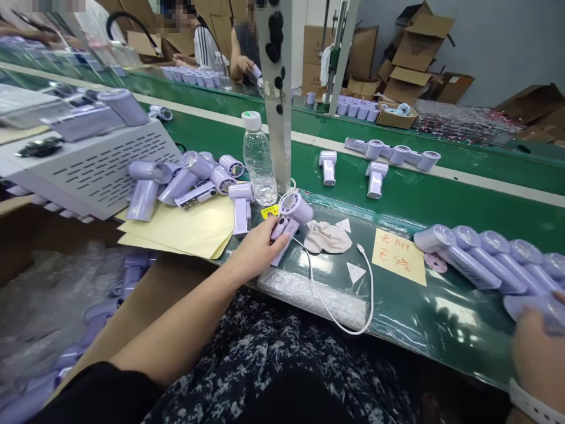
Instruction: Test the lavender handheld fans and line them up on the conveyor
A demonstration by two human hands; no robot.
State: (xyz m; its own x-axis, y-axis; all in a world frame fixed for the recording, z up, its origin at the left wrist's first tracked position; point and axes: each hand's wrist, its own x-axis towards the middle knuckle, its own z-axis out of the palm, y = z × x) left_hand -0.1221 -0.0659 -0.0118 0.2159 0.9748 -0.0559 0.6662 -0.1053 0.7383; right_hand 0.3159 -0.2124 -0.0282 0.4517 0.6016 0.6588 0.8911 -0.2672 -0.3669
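My left hand (260, 244) is closed round the handle of a light purple handheld fan (296, 207), its round head tilted up over the table mat. At the right edge my right hand (536, 359), smeared by motion and partly cut off, has its fingers on another purple fan (527, 309), also blurred. Just beyond it lies a row of several purple fans (479, 259) side by side. A white cable (372, 282) curls over the mat near my left hand, beside a crumpled pale cloth (327, 237).
A water bottle (259, 159) stands by a metal post (279, 88). More fans (194, 171) pile up left on yellow paper (176, 232), near a vented metal box (119, 165). A handwritten note (399, 254) lies right. Fans sit on the green belt (309, 168); co-workers work across it.
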